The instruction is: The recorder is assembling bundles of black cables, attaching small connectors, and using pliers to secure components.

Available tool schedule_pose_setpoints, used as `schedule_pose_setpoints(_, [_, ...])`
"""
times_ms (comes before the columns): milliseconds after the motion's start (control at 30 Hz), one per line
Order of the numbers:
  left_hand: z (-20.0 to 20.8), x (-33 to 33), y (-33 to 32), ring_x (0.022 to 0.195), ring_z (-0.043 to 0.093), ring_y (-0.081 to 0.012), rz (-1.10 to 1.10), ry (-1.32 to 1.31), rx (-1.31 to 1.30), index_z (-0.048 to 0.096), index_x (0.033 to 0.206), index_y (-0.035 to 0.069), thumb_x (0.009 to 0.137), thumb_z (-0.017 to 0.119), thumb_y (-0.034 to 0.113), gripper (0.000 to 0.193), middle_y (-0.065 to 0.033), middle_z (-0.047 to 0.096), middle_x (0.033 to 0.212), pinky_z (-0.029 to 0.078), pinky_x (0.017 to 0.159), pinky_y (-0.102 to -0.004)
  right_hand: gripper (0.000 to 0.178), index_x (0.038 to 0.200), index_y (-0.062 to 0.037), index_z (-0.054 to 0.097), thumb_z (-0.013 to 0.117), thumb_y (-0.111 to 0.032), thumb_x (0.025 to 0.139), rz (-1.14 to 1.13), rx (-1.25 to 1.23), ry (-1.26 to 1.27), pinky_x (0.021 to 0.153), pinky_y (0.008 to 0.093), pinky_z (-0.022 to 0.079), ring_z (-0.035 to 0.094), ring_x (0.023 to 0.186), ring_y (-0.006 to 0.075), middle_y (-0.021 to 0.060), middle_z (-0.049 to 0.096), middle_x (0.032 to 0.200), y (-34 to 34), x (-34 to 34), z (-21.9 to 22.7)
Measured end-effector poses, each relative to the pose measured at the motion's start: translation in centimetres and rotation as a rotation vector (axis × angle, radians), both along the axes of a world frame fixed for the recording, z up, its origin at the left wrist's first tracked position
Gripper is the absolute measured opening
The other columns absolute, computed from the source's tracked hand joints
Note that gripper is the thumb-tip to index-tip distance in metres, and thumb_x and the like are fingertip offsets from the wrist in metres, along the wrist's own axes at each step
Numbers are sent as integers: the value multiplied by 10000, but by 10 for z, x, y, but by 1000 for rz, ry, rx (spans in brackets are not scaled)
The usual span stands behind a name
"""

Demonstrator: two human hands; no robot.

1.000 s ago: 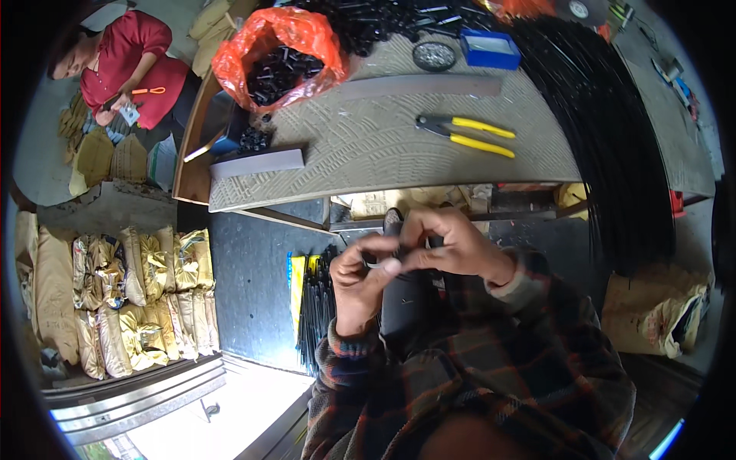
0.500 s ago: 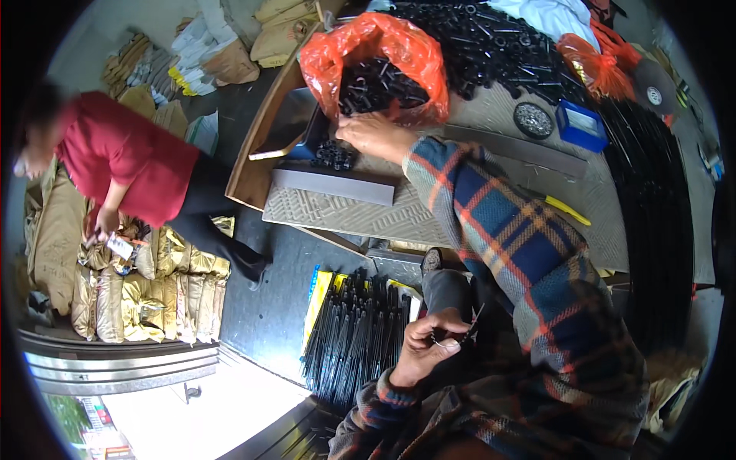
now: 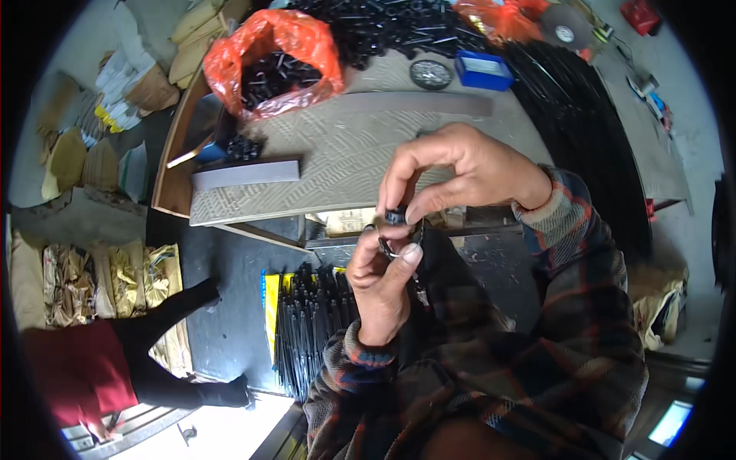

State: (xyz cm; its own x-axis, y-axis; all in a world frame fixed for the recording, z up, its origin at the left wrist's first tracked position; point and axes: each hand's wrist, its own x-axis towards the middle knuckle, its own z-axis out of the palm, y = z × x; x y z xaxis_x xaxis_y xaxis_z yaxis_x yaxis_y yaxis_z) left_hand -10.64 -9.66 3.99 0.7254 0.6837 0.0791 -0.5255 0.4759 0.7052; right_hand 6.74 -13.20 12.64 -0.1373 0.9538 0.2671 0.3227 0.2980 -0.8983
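Between the thumb and fingertips of my right hand [image 3: 468, 165] is a small black cylindrical part [image 3: 395, 216]. Just below it, my left hand [image 3: 382, 287] pinches a thin, curved dark strand [image 3: 386, 247], whose exact kind I cannot make out. The two hands nearly meet in front of the bench edge. On the bench's left, a cluster of small black parts [image 3: 244, 147] lies beside a dark blue tray [image 3: 211, 149]. An orange plastic bag [image 3: 328, 57] stands behind, holding more black parts [image 3: 280, 73].
Grey metal bars [image 3: 245, 175] lie on the patterned bench top [image 3: 337, 165]. A round dish [image 3: 431, 74], a blue box [image 3: 483, 70] and long black rods [image 3: 571, 107] sit farther right. Bundled black rods [image 3: 310, 322] stand below. A person in red [image 3: 84, 376] is at lower left.
My right hand has come from beside the orange bag to my left hand, bringing the small black part. The view has shifted, and the person in red now appears lower.
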Motion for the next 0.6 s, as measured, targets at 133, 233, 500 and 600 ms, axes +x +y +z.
schedule_pose_setpoints(133, [6, 8, -32, 779, 471, -55, 8, -22, 50, 585, 964, 18, 740, 631, -79, 248, 15, 525, 858, 395, 737, -198, 179, 848, -16, 648, 724, -53, 690, -36, 127, -9, 695, 263, 484, 620, 800, 163, 81, 644, 850, -40, -5, -4])
schedule_pose_setpoints(233, [4, 12, -49, 776, 482, -55, 25, -11, 57, 584, 950, 23, 739, 636, -86, 244, 16, 526, 848, 399, 736, -194, 158, 842, -22, 648, 714, -58, 702, -109, 160, -38, 760, 302, 478, 622, 810, 162, 74, 648, 834, -64, -3, -7])
schedule_pose_setpoints(500, [12, 18, -70, 805, 505, -57, 19, -7, 132, 570, 935, 28, 752, 637, -79, 222, -7, 572, 888, 414, 751, -198, 77, 789, -49, 637, 686, -86, 743, -234, 165, 76, 964, 377, 361, 621, 789, 149, 39, 650, 781, -95, -4, -18])
schedule_pose_setpoints(600, [7, 22, -73, 817, 504, -56, 33, -12, 150, 570, 931, 31, 753, 643, -72, 218, -5, 571, 882, 409, 750, -194, 89, 780, -61, 630, 695, -106, 738, -234, 209, -30, 993, 386, 324, 620, 781, 137, 28, 649, 772, -97, 2, -19])
